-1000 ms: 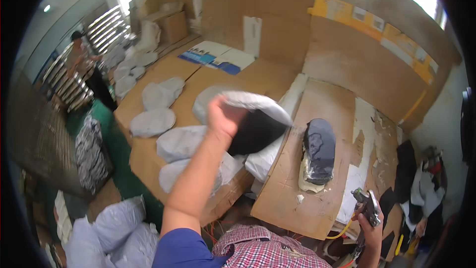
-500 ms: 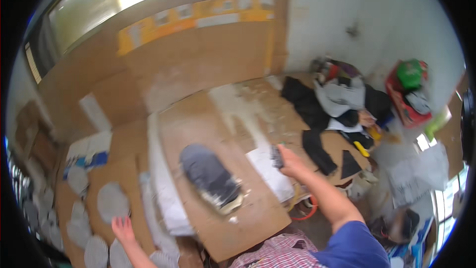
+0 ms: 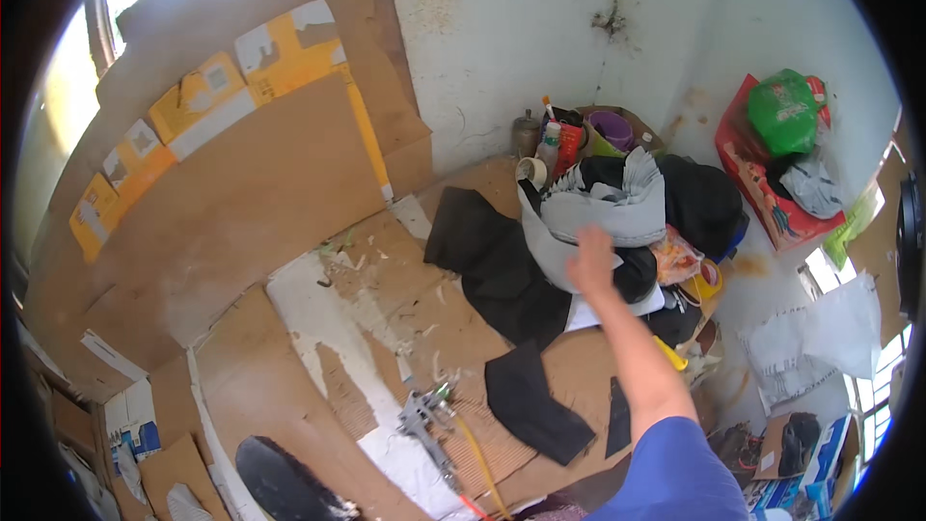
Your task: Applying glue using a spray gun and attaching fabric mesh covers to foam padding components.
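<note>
Reaching forward with the right hand [image 3: 592,265], stretching the arm up from the lower right. Holding it before the lower front of the light grey pieces [image 3: 608,215], in the pile near the wall corner. Because of blur, not being able to tell whether touching them or only hovering, nor whether closing the fingers or spreading them. Not seeing the left hand, and so not being able to tell its state.

Finding the grey pieces lying in layers, with fringed edges standing up at the top, between the dark bundle [image 3: 699,203] on the right and the black sheets [image 3: 497,275] on the left.

For doing this reach well, seemingly needing a light pinch at one free edge, then raising upward rather than pulling sideways, and so avoiding dragging neighbouring layers or the white sheet [image 3: 584,315] just below. Perhaps better parting the layers with the thumb first.

Also keeping the forearm clear of the yellow object [image 3: 669,354] just beside it. Seeing the spray gun [image 3: 422,417] lying on the cardboard-covered table [image 3: 584,371], well apart from the hand; wisely keeping the blue sleeve [image 3: 675,473] away from its yellow hose [image 3: 475,449].
</note>
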Demonstrator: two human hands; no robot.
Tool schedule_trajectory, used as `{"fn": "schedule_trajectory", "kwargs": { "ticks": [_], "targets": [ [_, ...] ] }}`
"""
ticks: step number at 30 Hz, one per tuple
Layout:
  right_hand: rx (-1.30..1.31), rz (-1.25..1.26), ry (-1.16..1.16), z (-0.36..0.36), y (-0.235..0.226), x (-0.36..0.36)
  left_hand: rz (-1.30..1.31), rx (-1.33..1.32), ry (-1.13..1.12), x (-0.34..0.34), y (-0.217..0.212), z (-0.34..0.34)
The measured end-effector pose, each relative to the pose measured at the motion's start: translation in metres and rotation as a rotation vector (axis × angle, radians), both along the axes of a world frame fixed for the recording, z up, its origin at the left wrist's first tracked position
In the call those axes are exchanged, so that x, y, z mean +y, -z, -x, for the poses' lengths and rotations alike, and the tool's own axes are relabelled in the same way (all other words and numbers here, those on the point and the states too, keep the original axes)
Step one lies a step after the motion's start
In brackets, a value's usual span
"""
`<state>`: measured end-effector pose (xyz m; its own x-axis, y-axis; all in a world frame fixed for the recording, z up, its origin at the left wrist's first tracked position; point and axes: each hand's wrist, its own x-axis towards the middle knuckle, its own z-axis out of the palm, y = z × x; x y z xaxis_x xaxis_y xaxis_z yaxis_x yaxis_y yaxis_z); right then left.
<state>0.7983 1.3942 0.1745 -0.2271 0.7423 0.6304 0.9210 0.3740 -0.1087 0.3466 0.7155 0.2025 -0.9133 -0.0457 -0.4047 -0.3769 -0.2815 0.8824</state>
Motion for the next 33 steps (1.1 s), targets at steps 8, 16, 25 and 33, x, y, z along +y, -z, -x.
{"fn": "schedule_trajectory", "kwargs": {
  "ticks": [8,16,25,33],
  "targets": [
    [-0.374,0.347,-0.036,-0.050,-0.039,0.100,0.083,0.117,0.326,0.216,-0.006,-0.044],
    [-0.092,0.224,-0.249,-0.088,-0.065,0.080,-0.063,0.050,0.802,0.414,-0.005,-0.158],
    [-0.013,0.475,-1.040,-0.011,-0.066,-0.105,-0.150,-0.306,1.171,0.488,0.012,-0.241],
    [0.342,0.638,-0.565,0.034,-0.051,-0.104,-0.252,-0.272,1.010,0.409,0.099,-0.244]
  ]
}}
